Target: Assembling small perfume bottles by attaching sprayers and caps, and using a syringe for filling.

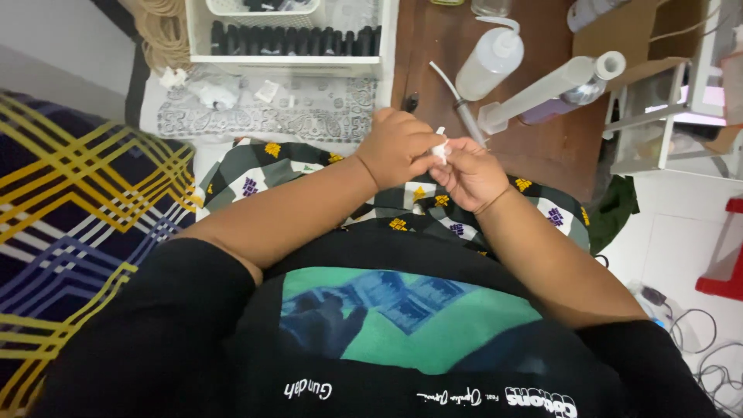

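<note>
Seen from above, two bare hands are brought together over a lap covered by a checked cloth (294, 166) of green, black and white with small yellow and purple motifs. A small white object (441, 149), perhaps a cap or nozzle, is pinched between them, just above the knees and at the near edge of a brown wooden table (557, 147). The left hand (396, 147) is curled closed over the piece from above, and the right hand (470, 174) is closed on it from below, with its fingertips meeting those of the left. Most of the piece is hidden by the fingers, so its exact shape cannot be told.

It is judged to be very light, stiff plastic, smooth enough to slip, and small enough to be easily dropped; a fingertip pinch on its sides, as shown, seems the fitting hold.

On the table, just beyond the hands, a large clear syringe (546, 89) and a white squeeze bottle (487, 62) with a bent spout are lying. Farther back, a white tray (294, 35) is filled with a row of small dark bottles. A blanket (85, 201) with yellow and blue stripes is spread at the left.
</note>
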